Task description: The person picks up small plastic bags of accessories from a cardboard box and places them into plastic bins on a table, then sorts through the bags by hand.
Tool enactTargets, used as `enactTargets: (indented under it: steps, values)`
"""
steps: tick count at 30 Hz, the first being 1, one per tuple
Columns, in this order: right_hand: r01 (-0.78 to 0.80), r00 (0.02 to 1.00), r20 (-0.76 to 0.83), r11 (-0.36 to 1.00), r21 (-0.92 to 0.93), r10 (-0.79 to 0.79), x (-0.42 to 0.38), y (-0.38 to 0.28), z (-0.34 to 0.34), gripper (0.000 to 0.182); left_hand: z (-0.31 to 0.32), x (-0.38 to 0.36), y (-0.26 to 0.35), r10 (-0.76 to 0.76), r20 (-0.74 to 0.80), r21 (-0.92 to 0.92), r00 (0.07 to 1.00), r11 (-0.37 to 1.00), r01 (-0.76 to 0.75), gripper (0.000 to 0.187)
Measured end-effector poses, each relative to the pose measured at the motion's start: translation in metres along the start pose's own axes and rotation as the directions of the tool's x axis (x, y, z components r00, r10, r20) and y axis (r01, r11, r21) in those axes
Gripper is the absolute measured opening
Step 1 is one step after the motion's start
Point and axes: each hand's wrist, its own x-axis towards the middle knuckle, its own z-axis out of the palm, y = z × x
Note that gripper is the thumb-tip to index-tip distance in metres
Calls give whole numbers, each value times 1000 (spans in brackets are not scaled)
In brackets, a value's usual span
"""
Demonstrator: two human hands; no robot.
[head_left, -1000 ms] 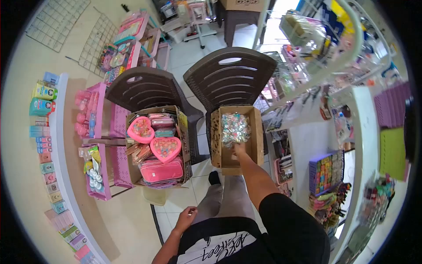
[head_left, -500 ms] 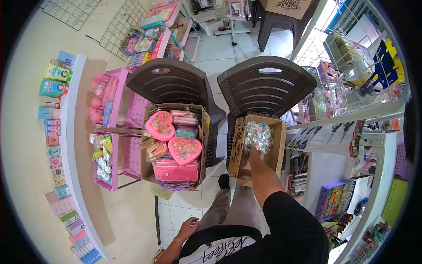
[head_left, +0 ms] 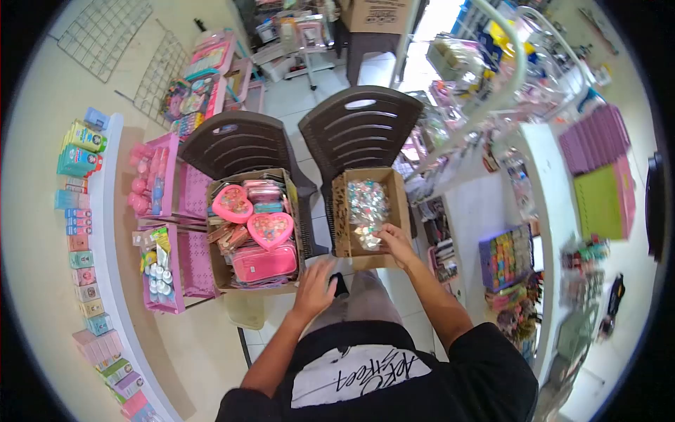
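My right hand (head_left: 395, 243) is at the front of a small cardboard box (head_left: 399, 204), its fingers on a clear plastic packet (head_left: 368, 237) of small shiny pieces. More such packets (head_left: 367, 200) lie behind it in the box, which rests on a brown plastic chair (head_left: 362, 126). My left hand (head_left: 315, 288), blurred by motion, hovers in front of the gap between the two boxes and touches nothing; its fingers are smeared. A larger box (head_left: 293, 243) on the left chair holds pink heart-shaped cases (head_left: 271, 229) and a pink pouch (head_left: 265, 263).
A white shelf (head_left: 105, 204) with small product boxes runs along the left wall. Pink baskets (head_left: 197, 260) stand beside the larger box. On the right are a white counter (head_left: 538, 169), a purple basket (head_left: 492, 261) and wire racks. Another box (head_left: 373, 15) is at the back.
My left hand has risen and moved forward from beside my leg. My right hand has shifted toward the front right of the small box. The view has turned right.
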Motion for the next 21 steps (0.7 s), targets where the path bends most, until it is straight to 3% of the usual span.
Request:
enactTargets:
  steps: [1,3,6,7,11,13,14,15,17,18,20,21]
  values:
    - [13,1000,-28,1000,1,-13,-22,-9,5,10,-15,26,21,78,22,40,997,996,-79,54]
    - [74,990,112,994,86,-83,-59,-23,13,9,-38,61,64,315,53,128,948,939,-319,62]
    - [98,990,73,967,236,-118,-110,-43,23,7,-33,79,84,473,157,-71,867,881,-468,62]
    - [137,986,51,937,322,-161,-123,-47,23,8,-29,80,91,503,168,-87,848,864,-495,62]
    - [218,976,-68,912,347,-208,-178,-77,22,20,-18,85,123,582,124,-244,804,803,-544,57]
    - [233,972,-64,895,380,-226,-183,-70,6,27,-11,84,134,526,156,-318,836,828,-462,58]
    - [240,970,-40,916,322,-240,-184,-68,0,24,-5,83,138,528,79,-353,846,808,-471,46]
    - [246,967,-8,934,261,-253,-183,-68,-4,21,2,85,137,534,76,-353,842,804,-479,46]
    - [228,971,11,943,242,-237,-170,-68,-7,22,15,88,128,401,93,-474,911,823,-314,40]
    - [186,978,37,939,290,-206,-158,-65,-10,21,18,90,125,395,86,-468,915,827,-313,40]
    - [131,982,90,936,325,-169,-132,-64,-12,21,20,96,119,108,157,-476,982,879,-21,34]
    - [114,984,91,938,326,-151,-117,-63,-11,22,27,103,105,94,141,-471,986,882,-16,34]
